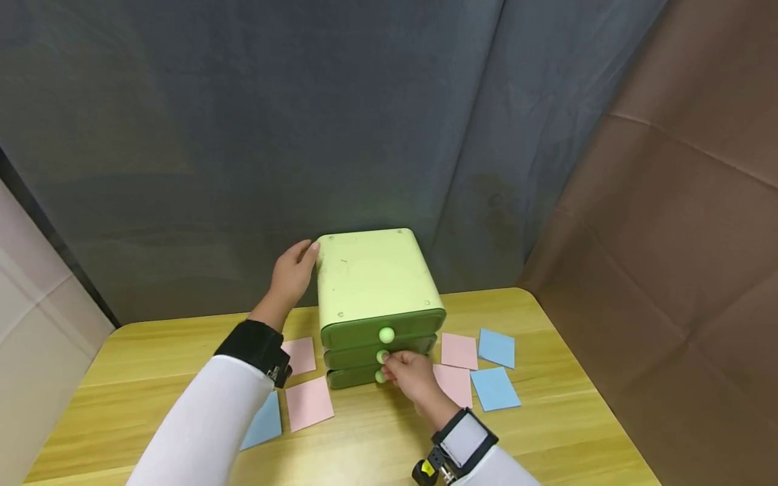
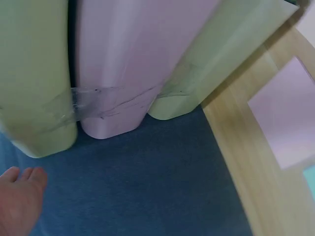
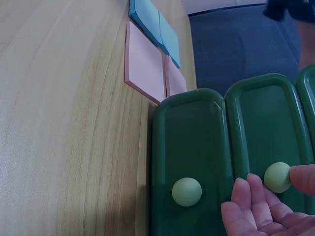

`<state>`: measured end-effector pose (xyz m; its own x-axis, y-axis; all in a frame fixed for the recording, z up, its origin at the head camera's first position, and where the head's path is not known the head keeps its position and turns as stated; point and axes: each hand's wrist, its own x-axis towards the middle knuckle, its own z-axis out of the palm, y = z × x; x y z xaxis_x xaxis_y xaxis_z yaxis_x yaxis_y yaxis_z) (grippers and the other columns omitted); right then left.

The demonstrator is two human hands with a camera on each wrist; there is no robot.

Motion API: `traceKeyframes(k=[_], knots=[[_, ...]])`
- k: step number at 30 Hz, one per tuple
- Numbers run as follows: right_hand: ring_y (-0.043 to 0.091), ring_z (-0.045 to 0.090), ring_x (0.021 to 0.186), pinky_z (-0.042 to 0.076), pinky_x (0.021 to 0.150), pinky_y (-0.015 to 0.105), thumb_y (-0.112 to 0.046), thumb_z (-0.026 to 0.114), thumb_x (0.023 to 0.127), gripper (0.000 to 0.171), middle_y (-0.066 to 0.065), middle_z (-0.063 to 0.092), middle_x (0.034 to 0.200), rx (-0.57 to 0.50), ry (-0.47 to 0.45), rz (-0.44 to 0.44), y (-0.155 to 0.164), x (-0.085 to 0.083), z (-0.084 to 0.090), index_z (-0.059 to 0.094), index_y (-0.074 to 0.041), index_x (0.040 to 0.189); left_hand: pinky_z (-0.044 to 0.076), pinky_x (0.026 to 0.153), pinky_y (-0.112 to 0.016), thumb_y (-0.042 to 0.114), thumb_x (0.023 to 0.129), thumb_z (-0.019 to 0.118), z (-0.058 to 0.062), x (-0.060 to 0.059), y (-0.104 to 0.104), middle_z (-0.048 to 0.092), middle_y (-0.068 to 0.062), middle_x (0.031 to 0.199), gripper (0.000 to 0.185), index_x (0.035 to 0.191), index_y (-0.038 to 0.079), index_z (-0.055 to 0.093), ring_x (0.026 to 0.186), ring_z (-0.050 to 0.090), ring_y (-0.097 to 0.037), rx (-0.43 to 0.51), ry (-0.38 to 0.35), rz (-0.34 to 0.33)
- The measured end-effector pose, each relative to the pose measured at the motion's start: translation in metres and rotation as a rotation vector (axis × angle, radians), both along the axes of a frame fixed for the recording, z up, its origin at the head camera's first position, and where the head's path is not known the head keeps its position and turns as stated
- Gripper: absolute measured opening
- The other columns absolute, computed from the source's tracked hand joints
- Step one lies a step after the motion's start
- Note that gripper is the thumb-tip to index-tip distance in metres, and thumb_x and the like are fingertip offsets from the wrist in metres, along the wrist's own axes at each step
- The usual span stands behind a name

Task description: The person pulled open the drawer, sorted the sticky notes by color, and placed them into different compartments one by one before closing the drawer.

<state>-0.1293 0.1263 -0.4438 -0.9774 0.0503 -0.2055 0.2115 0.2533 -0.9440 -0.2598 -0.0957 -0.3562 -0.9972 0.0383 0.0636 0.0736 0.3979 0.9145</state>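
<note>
Green three-drawer cabinet [image 1: 377,273] at the table's [image 1: 340,459] far edge, middle knob [image 3: 277,177] pinched.
Toward the left edge, one blue square [image 1: 264,424] and two pink squares [image 1: 309,403] show; toward the right edge, two blue, two pink. The right hand [image 1: 413,376] pinches the second of three knobs, thumb against fingers; farther back, the left hand [image 1: 294,273], holding nothing, has fairly straight fingers beside the cabinet's rear left corner.

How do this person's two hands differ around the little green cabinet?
The left hand is by the cabinet's far left corner, while the right hand is at its front. The left hand is extended, holding nothing; the right hand pinches the knob of the middle drawer. Both emerge from white sleeves with dark wrist straps.
</note>
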Motion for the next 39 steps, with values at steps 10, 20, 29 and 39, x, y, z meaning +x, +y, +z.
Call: traceKeyframes(k=[10, 20, 29, 39], knots=[[0.017, 0.063, 0.078, 0.054, 0.072, 0.029, -0.021, 0.058, 0.096, 0.031, 0.010, 0.067, 0.085, 0.013, -0.007, -0.011, -0.002, -0.003, 0.001, 0.065, 0.009, 0.100, 0.034, 0.107, -0.058, 0.027, 0.102, 0.048, -0.022, 0.061, -0.011, 0.040, -0.016, 0.148, 0.047, 0.142, 0.002, 0.045, 0.138, 0.035, -0.036, -0.171, 0.342, -0.101], [0.016, 0.063, 0.078, 0.054, 0.072, 0.030, -0.019, 0.058, 0.096, 0.031, 0.011, 0.068, 0.084, 0.003, -0.007, -0.015, -0.002, -0.005, -0.001, 0.065, 0.010, 0.101, 0.041, 0.102, -0.056, 0.015, 0.085, 0.073, -0.049, 0.090, -0.003, 0.048, -0.017, 0.141, 0.055, 0.134, 0.000, 0.053, 0.130, 0.046, -0.037, -0.282, 0.637, -0.174], [0.016, 0.062, 0.076, 0.053, 0.069, 0.028, -0.018, 0.058, 0.096, 0.031, 0.012, 0.068, 0.084, -0.020, 0.002, -0.017, -0.004, -0.005, -0.001, 0.065, 0.012, 0.100, 0.045, 0.100, -0.050, 0.013, 0.079, 0.080, -0.050, 0.087, 0.006, 0.052, -0.018, 0.137, 0.055, 0.126, -0.003, 0.059, 0.129, 0.047, -0.036, -0.329, 0.764, -0.171], [0.016, 0.063, 0.076, 0.055, 0.071, 0.030, -0.018, 0.058, 0.095, 0.031, 0.013, 0.068, 0.084, -0.023, 0.002, -0.026, -0.004, -0.006, -0.001, 0.065, 0.012, 0.099, 0.046, 0.099, -0.050, 0.011, 0.081, 0.078, -0.053, 0.086, 0.007, 0.050, -0.018, 0.139, 0.052, 0.127, -0.002, 0.059, 0.131, 0.045, -0.035, -0.334, 0.760, -0.166]])
